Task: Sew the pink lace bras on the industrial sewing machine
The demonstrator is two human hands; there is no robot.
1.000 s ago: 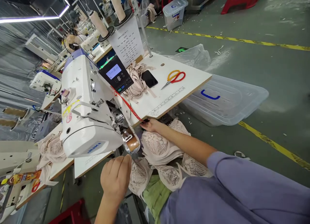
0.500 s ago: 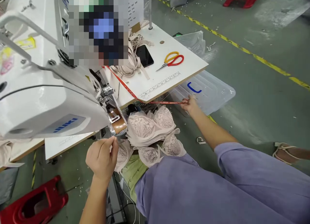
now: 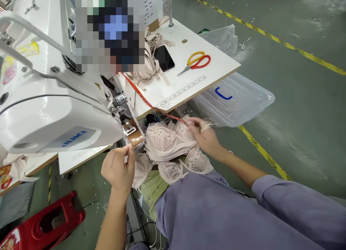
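My left hand (image 3: 119, 167) is pinched closed just below the front end of the white sewing machine (image 3: 54, 124); what its fingertips hold, if anything, is too small to make out. A red ribbon (image 3: 137, 93) runs from the machine over the table edge to my right hand (image 3: 204, 134), whose fingers are closed on its end. Some pale threads, blurred, show at that hand too. Beneath it, a stack of beige lace bras (image 3: 162, 140) rests on my lap, over a green cloth (image 3: 154, 187).
On the white table (image 3: 216, 62) lie scissors (image 3: 198, 61), a black phone (image 3: 164, 58) and beige straps (image 3: 148, 68). A lidded clear box (image 3: 243, 98) stands beyond its edge. At the lower left is a red stool (image 3: 48, 221).
My right hand has come back from beside the clear box to above the bras, and the ribbon now hangs slacker. My left hand stays at the machine. The view has shifted slightly.
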